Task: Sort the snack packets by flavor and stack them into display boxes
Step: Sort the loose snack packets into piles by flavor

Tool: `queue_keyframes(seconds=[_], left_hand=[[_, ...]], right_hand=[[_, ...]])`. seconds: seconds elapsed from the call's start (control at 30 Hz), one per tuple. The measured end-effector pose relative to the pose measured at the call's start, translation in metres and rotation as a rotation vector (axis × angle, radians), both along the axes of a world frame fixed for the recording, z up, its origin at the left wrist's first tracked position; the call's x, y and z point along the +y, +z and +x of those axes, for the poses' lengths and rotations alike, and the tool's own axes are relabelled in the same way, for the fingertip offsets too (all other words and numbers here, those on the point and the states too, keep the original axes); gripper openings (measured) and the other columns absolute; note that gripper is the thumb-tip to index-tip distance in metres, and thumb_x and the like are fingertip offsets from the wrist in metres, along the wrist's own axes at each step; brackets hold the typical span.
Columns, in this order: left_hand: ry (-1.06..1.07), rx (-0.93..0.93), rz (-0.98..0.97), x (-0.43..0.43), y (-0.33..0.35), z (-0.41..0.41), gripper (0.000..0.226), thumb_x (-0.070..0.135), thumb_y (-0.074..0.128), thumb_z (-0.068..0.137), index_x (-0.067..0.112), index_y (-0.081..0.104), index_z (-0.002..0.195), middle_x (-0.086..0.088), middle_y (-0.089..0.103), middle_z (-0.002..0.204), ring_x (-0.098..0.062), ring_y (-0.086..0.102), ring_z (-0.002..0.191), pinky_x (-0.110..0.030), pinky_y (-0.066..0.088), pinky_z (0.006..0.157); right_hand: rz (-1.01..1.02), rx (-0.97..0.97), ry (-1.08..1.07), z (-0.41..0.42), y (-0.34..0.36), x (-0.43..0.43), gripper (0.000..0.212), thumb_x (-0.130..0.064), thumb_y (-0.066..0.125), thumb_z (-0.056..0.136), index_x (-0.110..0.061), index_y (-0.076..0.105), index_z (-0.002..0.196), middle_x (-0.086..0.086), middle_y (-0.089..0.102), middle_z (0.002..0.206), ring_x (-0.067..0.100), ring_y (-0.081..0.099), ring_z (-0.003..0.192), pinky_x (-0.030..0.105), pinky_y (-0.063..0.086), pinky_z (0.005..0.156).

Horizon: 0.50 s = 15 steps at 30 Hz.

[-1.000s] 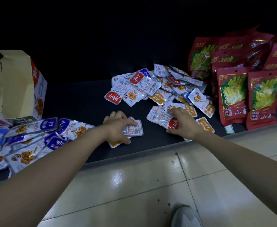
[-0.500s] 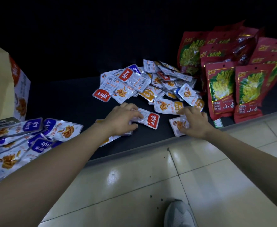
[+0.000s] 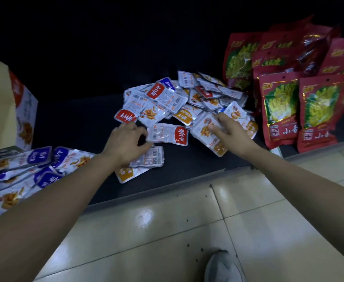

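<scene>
Head view:
- Left hand [image 3: 126,142] at centre frame, fingers curled, lying over small orange-label stack [image 3: 124,173]. Fingertips at left edge of red-label packet [image 3: 168,134]; pinch or mere touch, cannot tell.
- Right hand [image 3: 231,133] right of centre, fingers near straight, resting on single orange packet [image 3: 201,131], gripping nothing.
- Mixed pile [image 3: 167,100] just above both hands.
- Blue-label packets [image 3: 24,169] lower left.
- Display box [image 3: 24,110] at left edge.
- Large red bags [image 3: 279,108] upper right.

Both forearms [image 3: 55,200] are bare, and the one visible foot wears a pale grey sneaker [image 3: 224,267].
</scene>
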<state>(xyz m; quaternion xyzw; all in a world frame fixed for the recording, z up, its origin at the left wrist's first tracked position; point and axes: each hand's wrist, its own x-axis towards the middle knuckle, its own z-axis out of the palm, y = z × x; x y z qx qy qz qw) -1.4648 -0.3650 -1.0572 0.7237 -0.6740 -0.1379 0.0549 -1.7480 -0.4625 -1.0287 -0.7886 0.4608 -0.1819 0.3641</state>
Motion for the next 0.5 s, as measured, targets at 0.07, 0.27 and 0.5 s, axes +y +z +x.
queue_keyframes(seconds=[0.07, 0.27, 0.5], left_hand=[[-0.011, -0.056, 0.173, 0.014, 0.002, 0.012, 0.068, 0.062, 0.064, 0.078, 0.026, 0.049, 0.133, -0.005, 0.048, 0.123, -0.025, 0.042, 0.117, -0.036, 0.033, 0.097], [-0.087, 0.296, 0.286, 0.051, 0.004, 0.021, 0.050, 0.051, 0.067, 0.079, 0.025, 0.062, 0.122, 0.000, 0.049, 0.105, -0.019, 0.049, 0.105, -0.030, 0.041, 0.092], [0.224, 0.248, 0.062, 0.075, 0.018, 0.055, 0.022, 0.010, 0.051, 0.091, 0.017, 0.071, 0.099, 0.006, 0.066, 0.089, -0.016, 0.062, 0.085, -0.027, 0.044, 0.072]], right_hand=[[0.056, -0.023, 0.080, 0.032, 0.004, 0.004, 0.010, -0.024, 0.050, 0.101, -0.023, 0.045, 0.092, -0.009, 0.047, 0.080, -0.008, 0.051, 0.062, 0.011, 0.039, 0.054], [0.135, 0.069, 0.346, 0.119, -0.007, 0.033, 0.028, -0.024, 0.048, 0.101, -0.012, 0.046, 0.126, 0.007, 0.056, 0.122, 0.023, 0.056, 0.107, 0.034, 0.048, 0.088], [0.023, 0.265, 0.605, 0.150, -0.033, 0.054, 0.031, -0.034, 0.061, 0.093, -0.014, 0.050, 0.114, -0.001, 0.049, 0.107, 0.015, 0.045, 0.101, 0.030, 0.034, 0.082]])
